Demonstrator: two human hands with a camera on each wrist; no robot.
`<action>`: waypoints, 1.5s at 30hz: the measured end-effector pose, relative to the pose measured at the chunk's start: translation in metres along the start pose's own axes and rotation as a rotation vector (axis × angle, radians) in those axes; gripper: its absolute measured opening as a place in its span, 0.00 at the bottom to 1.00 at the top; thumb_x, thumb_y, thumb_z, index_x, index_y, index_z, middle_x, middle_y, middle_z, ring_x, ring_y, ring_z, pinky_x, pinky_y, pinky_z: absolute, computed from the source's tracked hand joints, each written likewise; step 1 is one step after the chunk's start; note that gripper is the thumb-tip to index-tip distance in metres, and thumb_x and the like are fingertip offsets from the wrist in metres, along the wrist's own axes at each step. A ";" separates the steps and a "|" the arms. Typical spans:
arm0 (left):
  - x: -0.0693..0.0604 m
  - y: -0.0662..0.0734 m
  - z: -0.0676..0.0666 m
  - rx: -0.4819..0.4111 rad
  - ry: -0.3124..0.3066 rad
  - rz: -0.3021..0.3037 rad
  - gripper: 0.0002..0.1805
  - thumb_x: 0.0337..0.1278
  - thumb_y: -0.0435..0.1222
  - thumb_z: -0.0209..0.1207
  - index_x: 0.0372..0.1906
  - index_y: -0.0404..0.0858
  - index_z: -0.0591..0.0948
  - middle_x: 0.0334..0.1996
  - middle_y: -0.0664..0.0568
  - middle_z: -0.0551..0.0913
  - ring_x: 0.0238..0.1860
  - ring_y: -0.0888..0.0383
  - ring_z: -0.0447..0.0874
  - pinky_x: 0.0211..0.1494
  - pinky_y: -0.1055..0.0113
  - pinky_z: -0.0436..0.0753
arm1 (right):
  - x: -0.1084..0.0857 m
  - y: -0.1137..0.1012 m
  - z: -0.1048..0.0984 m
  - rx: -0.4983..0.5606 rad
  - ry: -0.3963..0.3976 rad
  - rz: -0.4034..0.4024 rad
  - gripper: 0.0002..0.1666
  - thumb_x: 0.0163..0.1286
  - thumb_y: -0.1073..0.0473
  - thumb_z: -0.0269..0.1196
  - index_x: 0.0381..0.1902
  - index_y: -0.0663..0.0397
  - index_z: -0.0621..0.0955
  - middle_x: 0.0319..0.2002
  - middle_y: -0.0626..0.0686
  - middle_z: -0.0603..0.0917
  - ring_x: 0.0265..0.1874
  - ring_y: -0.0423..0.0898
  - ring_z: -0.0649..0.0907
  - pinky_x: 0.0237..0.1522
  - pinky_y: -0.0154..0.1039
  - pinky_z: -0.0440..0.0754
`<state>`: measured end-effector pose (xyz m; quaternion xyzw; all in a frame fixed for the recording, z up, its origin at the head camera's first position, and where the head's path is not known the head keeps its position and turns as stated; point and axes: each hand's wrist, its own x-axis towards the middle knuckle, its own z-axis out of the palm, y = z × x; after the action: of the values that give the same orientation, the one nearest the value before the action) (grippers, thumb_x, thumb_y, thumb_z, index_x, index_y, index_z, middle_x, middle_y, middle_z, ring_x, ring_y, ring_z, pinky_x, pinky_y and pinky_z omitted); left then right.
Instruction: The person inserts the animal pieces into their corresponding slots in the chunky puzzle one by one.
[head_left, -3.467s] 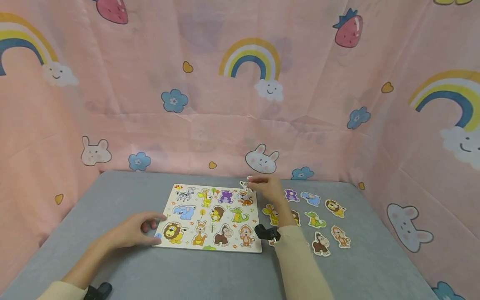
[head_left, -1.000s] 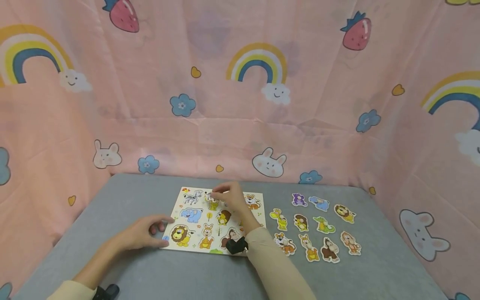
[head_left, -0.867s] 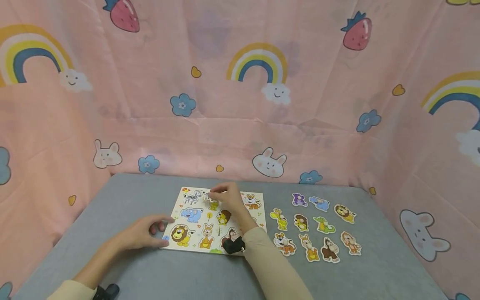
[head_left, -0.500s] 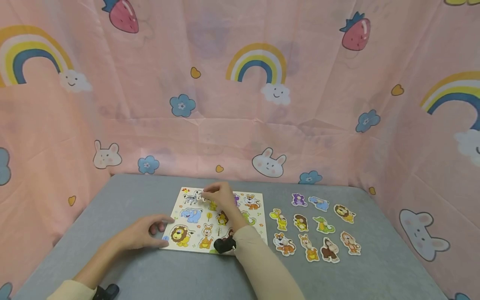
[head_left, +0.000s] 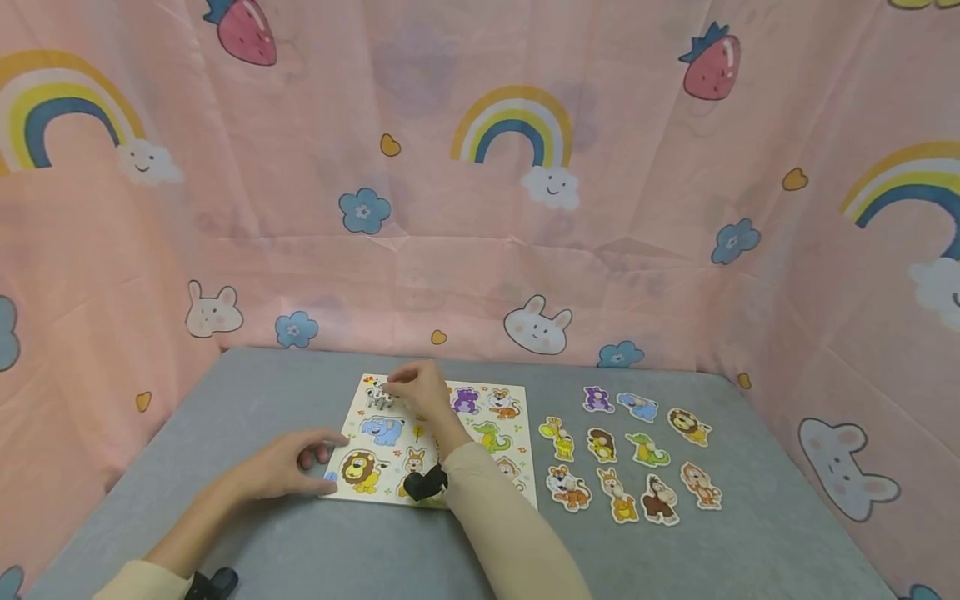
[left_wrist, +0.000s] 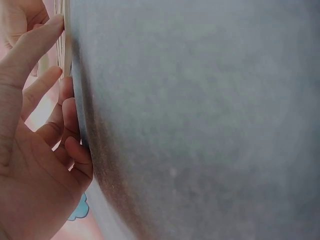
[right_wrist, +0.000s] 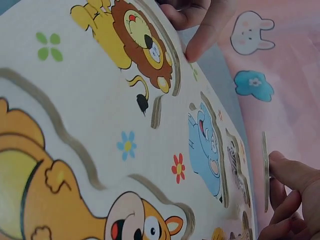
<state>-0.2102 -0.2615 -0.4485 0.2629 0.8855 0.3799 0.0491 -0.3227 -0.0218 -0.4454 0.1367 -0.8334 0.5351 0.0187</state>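
The right hand [head_left: 423,392] pinches between thumb and fingers a thin, flat, black-and-white zebra piece [head_left: 378,396]. This piece is above the upper left part of a cream-white rectangular puzzle board [head_left: 521,450], which lies in the lower middle of the head view. In the right wrist view the piece appears almost from its edge, at the right side of the frame, raised from the board.

The left hand [head_left: 288,462] is at the left edge of the board; its thumb and forefinger are apart and both touch this edge. Near these fingers, the board shows a yellow lion picture with brown mane [head_left: 362,471] and, higher, a blue elephant picture [head_left: 382,430], each inside a cut recess.

Ten flat animal pieces with white borders lie in the lower right of the frame, on a grey cloth-covered counter [head_left: 675,567]. Among them are a purple hippo piece [head_left: 597,399] at the top, a green crocodile piece [head_left: 649,450] in the middle row and a dark brown gorilla piece [head_left: 661,500] at the bottom. Behind the counter hangs a pink cloth [head_left: 300,125] with rainbows.
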 end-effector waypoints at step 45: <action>0.001 -0.001 -0.001 0.027 -0.001 -0.005 0.30 0.49 0.42 0.77 0.56 0.35 0.81 0.35 0.53 0.75 0.32 0.61 0.70 0.38 0.66 0.71 | 0.002 -0.005 0.024 -0.260 0.042 0.108 0.06 0.61 0.53 0.77 0.28 0.43 0.89 0.24 0.38 0.81 0.27 0.38 0.78 0.36 0.41 0.76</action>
<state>-0.2114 -0.2625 -0.4479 0.2613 0.8913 0.3675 0.0469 -0.3210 -0.0456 -0.4505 0.0767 -0.9012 0.4258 0.0247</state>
